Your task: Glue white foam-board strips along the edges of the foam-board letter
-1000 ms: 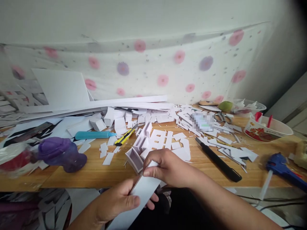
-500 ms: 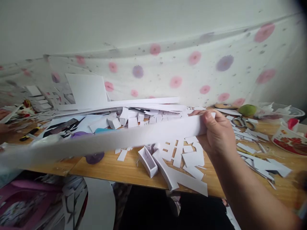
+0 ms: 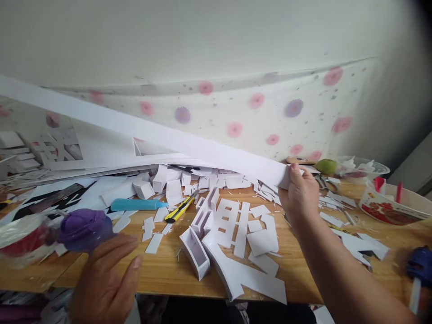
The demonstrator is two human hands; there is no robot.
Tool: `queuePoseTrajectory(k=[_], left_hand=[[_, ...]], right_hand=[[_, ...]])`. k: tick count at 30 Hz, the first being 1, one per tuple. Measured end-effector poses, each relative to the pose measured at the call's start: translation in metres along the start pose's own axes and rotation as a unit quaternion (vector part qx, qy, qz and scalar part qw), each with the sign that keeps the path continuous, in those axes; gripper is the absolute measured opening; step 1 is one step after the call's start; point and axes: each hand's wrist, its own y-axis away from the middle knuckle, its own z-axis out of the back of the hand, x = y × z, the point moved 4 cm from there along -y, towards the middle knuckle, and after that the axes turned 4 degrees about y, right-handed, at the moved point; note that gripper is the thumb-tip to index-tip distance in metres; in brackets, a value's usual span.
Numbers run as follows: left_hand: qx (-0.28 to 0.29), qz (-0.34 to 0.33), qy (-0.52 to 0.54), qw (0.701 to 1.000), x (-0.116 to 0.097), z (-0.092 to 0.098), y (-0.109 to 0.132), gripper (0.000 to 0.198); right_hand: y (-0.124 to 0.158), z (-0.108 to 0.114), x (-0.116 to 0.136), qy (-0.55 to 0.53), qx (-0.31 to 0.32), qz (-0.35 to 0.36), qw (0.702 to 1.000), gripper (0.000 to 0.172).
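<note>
My right hand (image 3: 300, 193) is closed on one end of a long white paper strip (image 3: 141, 128), held above the wooden table (image 3: 162, 274); the strip runs up and away to the far left. My left hand (image 3: 104, 281) is open with fingers spread at the table's near edge, holding nothing, close to a purple object (image 3: 84, 228). Between my hands lies a large white cut-out character with raised paper walls (image 3: 232, 238).
White paper scraps cover the table. A blue-handled tool (image 3: 135, 204) and a yellow utility knife (image 3: 178, 209) lie left of centre. Scissors (image 3: 320, 181), a green fruit (image 3: 326, 166) and a printed bowl (image 3: 391, 204) sit at the right. A blue glue gun (image 3: 420, 265) is far right.
My right hand carried the strip's end from near my lap up over the table's right side. My left hand let go of the strip and now rests open at the table edge.
</note>
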Motion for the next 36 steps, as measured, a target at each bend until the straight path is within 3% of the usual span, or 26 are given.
queuePoseTrajectory(k=[2,5,8,12,18,21,24,27,30,33,36], left_hand=[[-0.043,-0.114,-0.075,0.99,-0.017,-0.02,-0.006,0.038],[-0.066,-0.172,-0.049,0.982,-0.025,-0.05,-0.019,0.03],[-0.067,-0.171,0.0,0.983,-0.017,-0.07,-0.038,0.021],[-0.008,-0.13,0.013,0.991,-0.011,-0.094,-0.069,0.015],[0.116,-0.102,0.036,0.987,-0.033,-0.124,-0.108,0.018],[0.172,-0.121,0.034,0.977,-0.045,-0.133,-0.119,0.019],[0.213,-0.137,0.02,0.967,-0.046,-0.139,-0.126,0.019],[0.209,-0.115,0.007,0.971,-0.036,-0.142,-0.127,0.019],[0.17,-0.047,-0.004,0.984,-0.023,-0.142,-0.123,0.016],[0.137,-0.023,-0.02,0.99,-0.02,-0.14,-0.117,0.015],[0.127,-0.086,-0.031,0.988,-0.025,-0.141,-0.112,0.015]], right_hand=[[-0.002,-0.004,-0.014,0.02,-0.003,-0.035,0.999,0.042],[-0.015,-0.007,-0.037,0.062,0.007,-0.076,0.995,0.038],[-0.04,-0.005,-0.057,0.133,0.0,-0.106,0.986,0.028],[-0.075,-0.004,-0.068,0.265,-0.01,-0.101,0.959,0.03],[-0.091,0.015,-0.058,0.501,0.013,-0.02,0.865,0.033],[-0.071,0.034,-0.043,0.585,0.094,0.018,0.806,0.026],[-0.032,0.065,-0.023,0.644,0.183,0.049,0.741,0.016],[0.01,0.102,-0.002,0.686,0.202,0.09,0.693,0.016],[0.043,0.13,0.01,0.709,0.183,0.122,0.67,0.021],[0.067,0.134,0.009,0.713,0.191,0.134,0.661,0.022],[0.088,0.106,-0.005,0.668,0.298,0.155,0.664,0.026]])
